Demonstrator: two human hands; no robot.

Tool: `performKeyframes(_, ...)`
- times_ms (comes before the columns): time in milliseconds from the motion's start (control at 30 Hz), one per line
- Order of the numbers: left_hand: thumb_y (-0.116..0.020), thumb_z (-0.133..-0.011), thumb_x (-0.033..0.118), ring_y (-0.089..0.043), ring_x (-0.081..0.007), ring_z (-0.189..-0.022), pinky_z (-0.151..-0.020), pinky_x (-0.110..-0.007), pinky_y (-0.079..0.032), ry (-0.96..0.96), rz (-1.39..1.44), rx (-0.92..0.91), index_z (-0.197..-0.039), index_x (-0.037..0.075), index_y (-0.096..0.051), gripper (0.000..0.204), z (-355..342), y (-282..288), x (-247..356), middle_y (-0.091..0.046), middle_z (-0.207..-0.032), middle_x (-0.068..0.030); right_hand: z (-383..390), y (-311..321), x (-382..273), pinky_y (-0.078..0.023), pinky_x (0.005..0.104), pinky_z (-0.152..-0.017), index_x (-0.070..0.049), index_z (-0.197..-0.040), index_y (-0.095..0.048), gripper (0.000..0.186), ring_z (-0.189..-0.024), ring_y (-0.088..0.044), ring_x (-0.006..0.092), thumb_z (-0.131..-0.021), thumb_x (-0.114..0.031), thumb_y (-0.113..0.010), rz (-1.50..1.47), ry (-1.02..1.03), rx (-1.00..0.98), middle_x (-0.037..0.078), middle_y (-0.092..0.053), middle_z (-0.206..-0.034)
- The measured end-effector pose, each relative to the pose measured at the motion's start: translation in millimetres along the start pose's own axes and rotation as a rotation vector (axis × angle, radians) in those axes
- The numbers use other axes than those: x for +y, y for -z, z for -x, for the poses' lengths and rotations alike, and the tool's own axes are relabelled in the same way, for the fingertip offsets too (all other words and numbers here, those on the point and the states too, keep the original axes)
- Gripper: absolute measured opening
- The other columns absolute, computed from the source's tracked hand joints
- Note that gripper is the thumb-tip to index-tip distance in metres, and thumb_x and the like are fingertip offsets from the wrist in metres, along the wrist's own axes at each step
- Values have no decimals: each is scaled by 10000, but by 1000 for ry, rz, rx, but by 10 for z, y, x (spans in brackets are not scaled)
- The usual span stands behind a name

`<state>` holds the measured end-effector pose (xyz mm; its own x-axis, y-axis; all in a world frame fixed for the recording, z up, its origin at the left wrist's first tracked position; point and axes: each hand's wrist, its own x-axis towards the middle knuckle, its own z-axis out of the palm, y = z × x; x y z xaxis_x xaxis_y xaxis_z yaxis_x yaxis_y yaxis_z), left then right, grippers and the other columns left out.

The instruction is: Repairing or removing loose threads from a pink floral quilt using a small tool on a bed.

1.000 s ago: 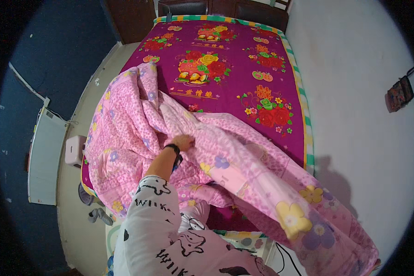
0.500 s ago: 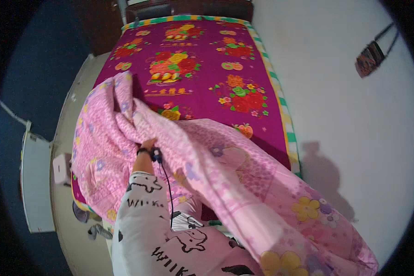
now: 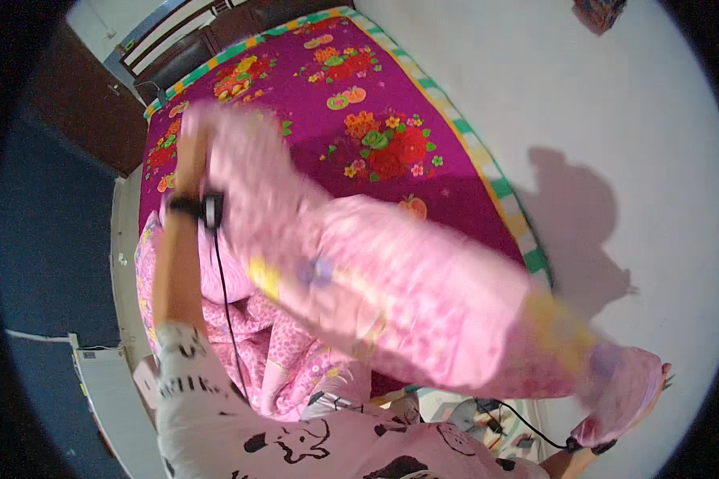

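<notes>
The pink quilt point(image 3: 423, 295) stretched over the bed point(image 3: 451, 176), the left hand point(image 3: 194, 144) at ten o'clock and the right hand point(image 3: 652, 401) at four o'clock each with its grip clenched around an edge, presumably spaced wide to hold the span raised.

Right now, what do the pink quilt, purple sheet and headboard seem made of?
Pink quilt: probably matte padded fabric; it bunches in thick folds. Purple sheet: likely matte printed cloth, lying flat with a flower pattern. Headboard: perhaps wood and leather-like padding, from its brown slatted framing and smooth black sections.
</notes>
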<state>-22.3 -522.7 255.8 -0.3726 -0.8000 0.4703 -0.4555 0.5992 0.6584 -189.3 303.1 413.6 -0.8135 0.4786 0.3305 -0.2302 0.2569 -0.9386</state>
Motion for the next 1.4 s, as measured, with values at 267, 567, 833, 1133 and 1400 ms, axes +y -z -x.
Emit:
performKeyframes(267,-462,-868,426,-470,-265,-993,-842,-348,-370,-24,456,-437,-1178,24,-456,508,-997,-1431,1942,-467,-1153,-164,182,-224,-242,-397,338,-914,-21,-1273,-429,410,-1059,-495,193,-925,-237,-437,48,-66,-99,74,-491,-1190)
performKeyframes(567,-577,-775,501,-136,-371,-1330,-1030,-534,-201,-285,-414,-1125,-1409,103,-120,877,2814,-649,424,-143,-1439,-208,258,-1617,1131,-461,326,-815,-10,-1166,-503,315,-898,-569,151,-881,-143,-509,-144,26,-1021,60,-595,-1016)
performKeyframes(833,-789,-580,342,-79,-418,-1326,-897,-716,-217,524,-776,-639,-1412,105,-52,1136,5579,1711,521,-80,-1439,-227,92,-2392,1509,-517,279,-608,6,-1024,-601,220,-727,-581,116,-840,-110,-572,-714,-835,-837,48,-613,-842)
performKeyframes(1133,-546,-677,119,-544,-363,-1014,-850,-386,-425,779,-338,-11,-1240,-14,-435,590,5308,1602,-1054,-543,-1118,-258,-116,-2360,1595,-487,319,-692,-50,-1142,-549,354,-780,-563,175,-799,-127,-592,-164,-422,-927,60,-582,-920)
performKeyframes(1400,-601,-714,117,-550,-370,-921,-792,-421,-437,-82,-687,236,-1110,55,-542,405,2033,2432,-678,-589,-979,-194,-426,-2250,1615,-494,324,-768,-13,-1121,-532,307,-950,-563,194,-862,-179,-519,12,-84,-890,103,-589,-1027)
